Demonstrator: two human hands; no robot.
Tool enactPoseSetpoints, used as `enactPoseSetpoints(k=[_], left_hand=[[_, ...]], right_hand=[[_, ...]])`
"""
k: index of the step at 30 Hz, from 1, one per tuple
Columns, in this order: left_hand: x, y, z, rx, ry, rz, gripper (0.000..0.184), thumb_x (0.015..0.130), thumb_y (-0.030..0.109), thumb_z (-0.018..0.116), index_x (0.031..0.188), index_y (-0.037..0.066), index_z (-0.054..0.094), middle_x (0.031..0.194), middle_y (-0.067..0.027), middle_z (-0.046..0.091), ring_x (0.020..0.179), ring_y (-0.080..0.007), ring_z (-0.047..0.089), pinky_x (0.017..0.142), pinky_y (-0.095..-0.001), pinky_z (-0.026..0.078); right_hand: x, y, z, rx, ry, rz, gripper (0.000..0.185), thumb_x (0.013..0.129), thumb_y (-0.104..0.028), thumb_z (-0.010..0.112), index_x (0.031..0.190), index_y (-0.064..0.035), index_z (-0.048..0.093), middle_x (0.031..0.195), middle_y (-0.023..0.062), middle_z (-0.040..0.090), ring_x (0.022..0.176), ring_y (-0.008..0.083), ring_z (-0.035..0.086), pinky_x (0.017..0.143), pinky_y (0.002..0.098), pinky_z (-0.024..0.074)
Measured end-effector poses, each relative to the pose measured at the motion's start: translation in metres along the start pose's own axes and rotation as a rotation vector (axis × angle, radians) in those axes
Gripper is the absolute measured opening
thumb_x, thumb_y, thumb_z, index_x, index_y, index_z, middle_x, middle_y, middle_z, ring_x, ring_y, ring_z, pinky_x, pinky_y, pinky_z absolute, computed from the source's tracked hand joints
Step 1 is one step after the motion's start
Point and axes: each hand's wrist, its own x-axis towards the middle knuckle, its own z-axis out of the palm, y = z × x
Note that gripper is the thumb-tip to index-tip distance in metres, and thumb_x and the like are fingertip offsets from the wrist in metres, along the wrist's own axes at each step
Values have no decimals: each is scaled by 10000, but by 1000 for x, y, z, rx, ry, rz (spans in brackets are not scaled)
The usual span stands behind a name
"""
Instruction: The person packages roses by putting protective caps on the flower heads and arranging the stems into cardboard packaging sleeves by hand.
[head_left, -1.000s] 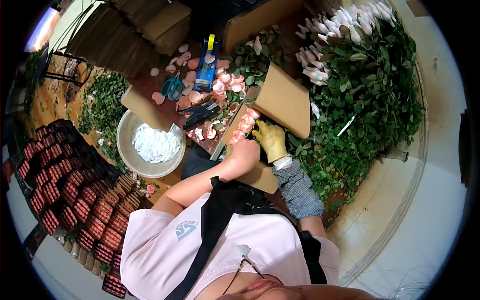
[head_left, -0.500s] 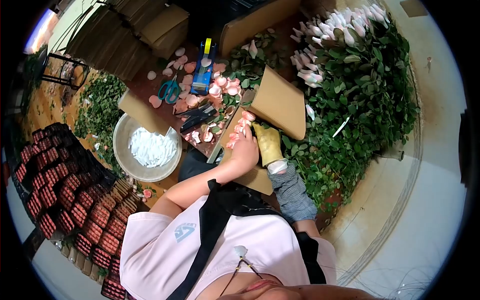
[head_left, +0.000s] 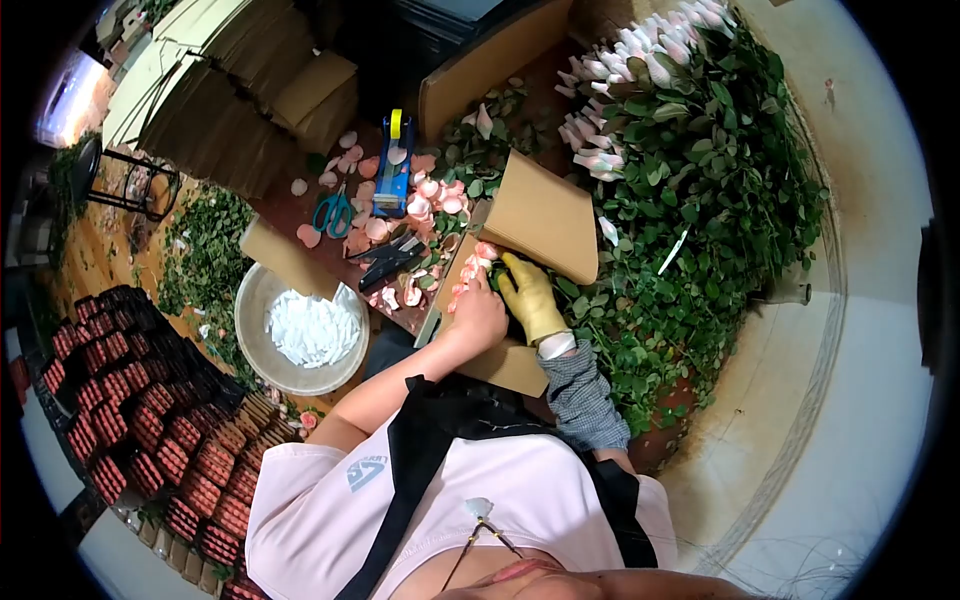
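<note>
Several pink roses point(head_left: 476, 262) lie in a row on brown cardboard point(head_left: 505, 368) in front of me. My left hand point(head_left: 477, 316), bare, is over their near end with its fingers bent against a rose; the fingertips are partly hidden. Just to the right is my right hand point(head_left: 535, 300) in a yellow glove, finger and thumb spread apart, beside green leaves under the bloom row. A folded cardboard flap point(head_left: 545, 215) stands up beyond both hands.
Loose petals point(head_left: 430, 195), a blue tape dispenser point(head_left: 393, 175), teal scissors point(head_left: 332, 212) and a black stapler point(head_left: 388, 262) lie farther off. A bowl of white pieces point(head_left: 252, 340) stands left. Wrapped roses point(head_left: 690, 160) are heaped right; packed trays point(head_left: 130, 400) fill the lower left.
The fingers of my gloved right hand have opened out from a closed shape. My left hand has moved slightly toward me along the roses. The whole view has shifted a little.
</note>
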Motion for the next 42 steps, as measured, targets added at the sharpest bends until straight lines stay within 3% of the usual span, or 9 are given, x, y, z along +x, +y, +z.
enactPoseSetpoints(k=[11, 15, 23, 25, 28, 34, 36, 38, 42], left_hand=[[-8, 0, -10, -56, 17, -65, 456, 886, 303, 476, 1119, -27, 686, 1362, -395, 460, 1297, -476, 415, 1046, -464, 395], [-9, 2, -24, -116, -81, -99, 424, 881, 289, 491, 1122, -4, 679, 1320, -308, 541, 1266, -440, 429, 958, -480, 470], [-5, 1, -11, -74, -35, -104, 386, 878, 296, 510, 1099, 38, 692, 1238, -232, 605, 1232, -403, 452, 914, -499, 492], [-3, 2, -14, -70, -75, -106, 385, 881, 292, 525, 1119, 33, 680, 1224, -219, 619, 1212, -413, 463, 883, -495, 511], [13, -20, 58, -179, 304, 12, 400, 883, 308, 544, 1159, 43, 662, 1188, -207, 639, 1186, -387, 505, 867, -509, 516], [6, -66, 50, -1067, 288, 186, 425, 891, 327, 564, 1234, 84, 624, 1186, -200, 639, 1147, -362, 573, 886, -518, 506], [-16, -100, 11, -238, 124, 439, 401, 909, 349, 560, 1223, 110, 633, 1272, -180, 604, 1128, -392, 584, 915, -451, 500], [-61, -114, -91, -398, -286, -69, 404, 890, 299, 591, 1210, 56, 624, 1245, -211, 608, 1095, -371, 601, 880, -447, 492], [-56, -195, -134, -303, 636, -241, 222, 825, 237, 683, 937, 45, 678, 853, -201, 671, 867, -393, 648, 734, -488, 519]], right_hand=[[1, -37, -65, 303, 185, -309, 469, 840, -123, 689, 1291, -73, 570, 1108, 181, 661, 1010, 324, 651, 876, 422, 525], [7, -8, -97, -136, 635, 191, 582, 878, -157, 703, 1400, -42, 472, 1279, 208, 606, 1121, 348, 615, 950, 405, 500], [-28, 12, -168, 1342, 460, -69, 524, 1041, -328, 456, 1463, -25, 388, 1292, 150, 599, 1217, 275, 560, 1055, 385, 426], [-39, 24, -180, 392, 119, -108, 486, 1054, -296, 433, 1456, -23, 399, 1294, 154, 598, 1221, 253, 557, 1062, 381, 422], [-7, 26, -145, 995, -554, -63, 428, 1048, -232, 450, 1434, -47, 452, 1396, 116, 537, 1277, 233, 508, 1115, 344, 359], [16, -12, -87, 432, -560, -120, 453, 1020, -256, 480, 1411, -28, 465, 1413, 158, 519, 1313, 260, 479, 1095, 334, 365], [10, 15, -46, 87, -497, -230, 548, 970, -321, 554, 1420, -30, 440, 1428, 228, 471, 1326, 371, 448, 1111, 403, 358], [-6, 16, -26, -183, -445, -325, 687, 907, -358, 620, 1464, -46, 364, 1474, 241, 399, 1346, 410, 404, 1107, 450, 364], [-30, 5, 8, -464, -365, -205, 827, 868, -383, 647, 1529, -90, 246, 1536, 193, 326, 1403, 359, 336, 1128, 460, 312]])
